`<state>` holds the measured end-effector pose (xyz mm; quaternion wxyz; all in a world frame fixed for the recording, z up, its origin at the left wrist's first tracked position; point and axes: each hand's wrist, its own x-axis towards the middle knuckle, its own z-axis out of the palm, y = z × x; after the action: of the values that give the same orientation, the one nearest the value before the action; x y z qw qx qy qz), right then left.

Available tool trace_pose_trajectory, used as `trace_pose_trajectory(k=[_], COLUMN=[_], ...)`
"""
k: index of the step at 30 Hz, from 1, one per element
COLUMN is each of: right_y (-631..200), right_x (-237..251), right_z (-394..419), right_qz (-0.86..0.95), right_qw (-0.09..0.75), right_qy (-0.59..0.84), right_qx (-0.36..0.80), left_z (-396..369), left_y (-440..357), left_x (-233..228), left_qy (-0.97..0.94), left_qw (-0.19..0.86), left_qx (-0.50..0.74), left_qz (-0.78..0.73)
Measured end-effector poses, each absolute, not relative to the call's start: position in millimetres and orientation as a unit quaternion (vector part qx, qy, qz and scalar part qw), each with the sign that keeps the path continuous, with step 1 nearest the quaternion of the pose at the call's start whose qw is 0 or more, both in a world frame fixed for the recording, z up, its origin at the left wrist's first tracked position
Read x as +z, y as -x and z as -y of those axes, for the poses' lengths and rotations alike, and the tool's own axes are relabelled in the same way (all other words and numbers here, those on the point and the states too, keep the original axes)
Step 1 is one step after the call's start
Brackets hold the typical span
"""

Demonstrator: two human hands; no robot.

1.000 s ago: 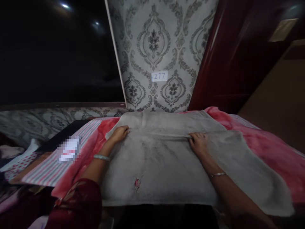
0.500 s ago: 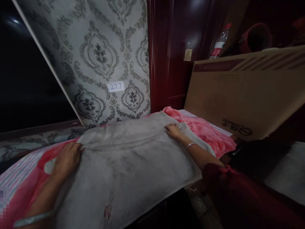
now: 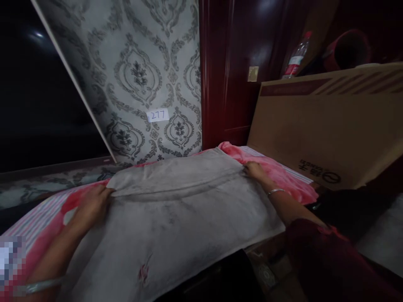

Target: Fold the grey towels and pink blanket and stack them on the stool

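Observation:
A light grey cloth [image 3: 189,218] with a small red mark near its front lies spread before me, a raised crease running across it from side to side. At the left end of that crease, my left hand [image 3: 94,205] is closed on the cloth's edge, the fingertips partly hidden. My right hand [image 3: 254,171] pinches the cloth near the crease's right end, fingers bent down. Under the grey cloth, a pink and red blanket [image 3: 292,186] shows at both sides, over a striped sheet [image 3: 40,216].
A large cardboard box [image 3: 321,130] stands at the right, with a red-capped bottle [image 3: 296,58] behind its top edge. Patterned wallpaper [image 3: 138,75] and a dark red door [image 3: 233,84] rise at the back. A black screen [image 3: 47,96] is at the left.
My right hand has slid right along the crease to the cloth's right side, and the crease looks straighter. My left hand stays at the left edge. The view has shifted slightly.

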<state>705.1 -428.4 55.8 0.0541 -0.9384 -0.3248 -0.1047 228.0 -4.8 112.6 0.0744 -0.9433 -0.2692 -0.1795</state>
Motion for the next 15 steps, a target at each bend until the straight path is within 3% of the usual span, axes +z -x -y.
trace_pose_trajectory(k=[3,8,15], right_y=[-694.1,-678.0,-654.1], right_x=[68.0,103.1,181.1], right_z=[431.5,444.8,503.2], right_qz=[0.333,0.337,0.236], right_qw=[0.080,0.187,0.298], right_qy=[0.929,0.885,0.868], right_qx=[-0.140,-0.262,-0.318], left_z=[6.0,24.3,66.6], left_y=[-220.8,-208.1,-167.8], left_x=[106.0,108.6,179.4], left_qy=[0.943,0.906,0.811], left_qw=[0.038,0.014,0.145], left_qx=[-0.160,-0.253,-0.350], left_qz=[0.290,0.340,0.446])
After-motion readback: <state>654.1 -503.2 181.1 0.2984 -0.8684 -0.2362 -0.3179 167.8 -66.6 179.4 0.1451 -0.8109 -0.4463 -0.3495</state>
